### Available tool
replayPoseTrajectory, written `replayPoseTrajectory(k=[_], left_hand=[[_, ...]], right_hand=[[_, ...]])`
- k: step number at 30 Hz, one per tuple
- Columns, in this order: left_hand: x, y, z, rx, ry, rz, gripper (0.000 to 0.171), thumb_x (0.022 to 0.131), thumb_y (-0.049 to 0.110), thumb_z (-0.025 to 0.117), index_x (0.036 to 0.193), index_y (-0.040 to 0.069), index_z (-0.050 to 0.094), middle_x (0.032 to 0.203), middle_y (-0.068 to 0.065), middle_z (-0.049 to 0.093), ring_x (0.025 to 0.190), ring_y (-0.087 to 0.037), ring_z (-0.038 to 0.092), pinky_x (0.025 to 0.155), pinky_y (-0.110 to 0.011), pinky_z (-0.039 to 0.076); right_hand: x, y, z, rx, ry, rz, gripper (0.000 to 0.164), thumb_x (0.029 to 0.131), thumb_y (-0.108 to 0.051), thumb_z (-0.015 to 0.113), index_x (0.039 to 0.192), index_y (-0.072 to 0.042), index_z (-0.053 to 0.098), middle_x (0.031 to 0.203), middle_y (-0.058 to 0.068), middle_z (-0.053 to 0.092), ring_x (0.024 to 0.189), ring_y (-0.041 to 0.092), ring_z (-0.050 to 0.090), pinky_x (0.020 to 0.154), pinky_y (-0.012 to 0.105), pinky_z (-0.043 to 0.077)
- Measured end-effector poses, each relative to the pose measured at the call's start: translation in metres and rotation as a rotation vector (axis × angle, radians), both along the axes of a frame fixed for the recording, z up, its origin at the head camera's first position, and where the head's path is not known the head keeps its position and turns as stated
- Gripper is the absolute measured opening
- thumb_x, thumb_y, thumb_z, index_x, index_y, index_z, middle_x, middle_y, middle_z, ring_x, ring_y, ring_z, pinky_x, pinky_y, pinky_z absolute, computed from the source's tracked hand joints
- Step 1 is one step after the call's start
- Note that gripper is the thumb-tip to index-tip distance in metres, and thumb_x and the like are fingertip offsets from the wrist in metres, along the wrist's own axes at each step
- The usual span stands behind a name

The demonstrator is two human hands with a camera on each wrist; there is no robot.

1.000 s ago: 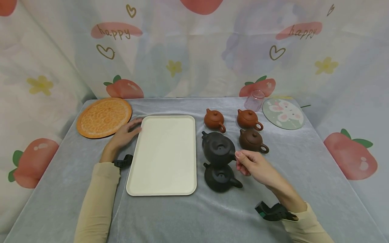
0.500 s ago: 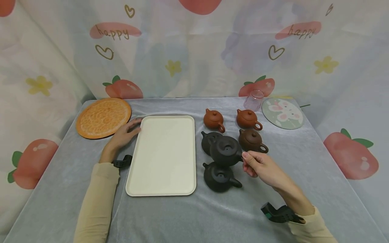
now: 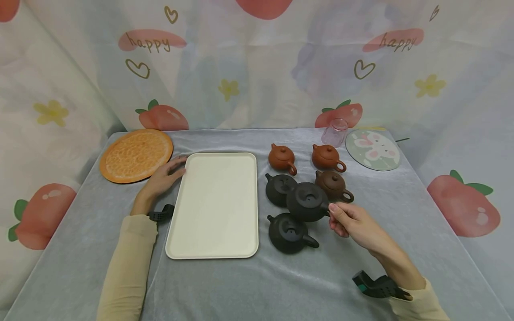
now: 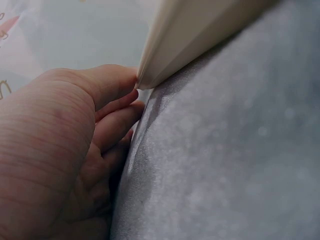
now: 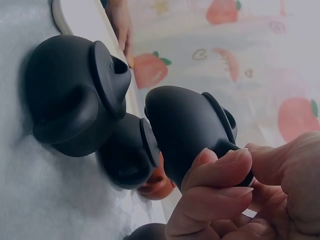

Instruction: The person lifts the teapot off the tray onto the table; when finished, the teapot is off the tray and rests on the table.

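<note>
My right hand pinches the side handle of a black teapot. In the right wrist view this held teapot is off the cloth, with thumb and curled fingers round its handle. Behind it stands one black teapot, partly covered by it in the head view, and another black teapot sits nearer the front. At the left, my left hand touches the far left edge of a cream rectangular tray. The left wrist view has the thumb tip right at the tray's rim, the other fingers loosely extended beside it.
Two orange-brown teapots, a left one and a right one, stand farther back. A dark brown teapot is just behind the held one. At the back are a pink glass, a rabbit-print round mat and an orange round mat.
My right hand has carried the black teapot rightward and slightly toward me, uncovering more of the black teapot behind. The left hand stays at the tray's edge.
</note>
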State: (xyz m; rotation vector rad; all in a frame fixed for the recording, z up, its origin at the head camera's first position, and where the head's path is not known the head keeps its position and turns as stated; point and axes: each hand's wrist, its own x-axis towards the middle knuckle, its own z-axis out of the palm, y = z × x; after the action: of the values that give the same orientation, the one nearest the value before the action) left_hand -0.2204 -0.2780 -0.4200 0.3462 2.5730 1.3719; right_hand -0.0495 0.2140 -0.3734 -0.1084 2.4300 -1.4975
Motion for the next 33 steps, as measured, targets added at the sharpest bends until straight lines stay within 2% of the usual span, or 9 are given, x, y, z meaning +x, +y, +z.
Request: replayPoseTrajectory(k=[5,22,25,33], left_hand=[[0.000,-0.001,-0.001,0.006,-0.015,0.010,0.053,0.100,0.016,0.056,0.147,-0.002,0.039,0.159,-0.024,0.022,0.149,-0.040,0.012,0.116,-0.061,0.015],[0.001,0.000,0.002,-0.017,-0.005,0.000,0.052,0.101,0.012,0.054,0.147,-0.006,0.038,0.158,-0.028,0.021,0.148,-0.042,0.012,0.116,-0.061,0.015],[-0.002,-0.002,-0.002,-0.009,-0.003,-0.001,0.052,0.101,0.013,0.053,0.147,-0.006,0.038,0.158,-0.028,0.020,0.148,-0.043,0.012,0.116,-0.062,0.015],[-0.016,-0.014,-0.029,-0.028,0.017,0.005,0.055,0.101,0.025,0.054,0.150,0.005,0.038,0.161,-0.019,0.020,0.150,-0.037,0.011,0.116,-0.060,0.016]], right_hand=[[0.002,0.005,-0.002,-0.006,-0.003,0.002,0.042,0.106,-0.031,0.042,0.084,0.003,0.055,0.067,0.003,0.052,0.054,0.010,0.047,0.051,0.029,0.041],[0.007,0.017,-0.010,0.020,0.005,-0.014,0.043,0.106,-0.032,0.040,0.084,0.002,0.055,0.065,0.000,0.050,0.054,0.010,0.046,0.051,0.031,0.041],[0.008,0.019,-0.010,0.036,-0.009,-0.020,0.044,0.106,-0.034,0.040,0.083,0.001,0.055,0.064,0.000,0.050,0.054,0.010,0.047,0.052,0.032,0.041],[0.012,0.027,-0.016,0.024,-0.017,-0.007,0.044,0.106,-0.033,0.040,0.083,0.002,0.055,0.062,0.000,0.049,0.053,0.013,0.046,0.051,0.035,0.040]])
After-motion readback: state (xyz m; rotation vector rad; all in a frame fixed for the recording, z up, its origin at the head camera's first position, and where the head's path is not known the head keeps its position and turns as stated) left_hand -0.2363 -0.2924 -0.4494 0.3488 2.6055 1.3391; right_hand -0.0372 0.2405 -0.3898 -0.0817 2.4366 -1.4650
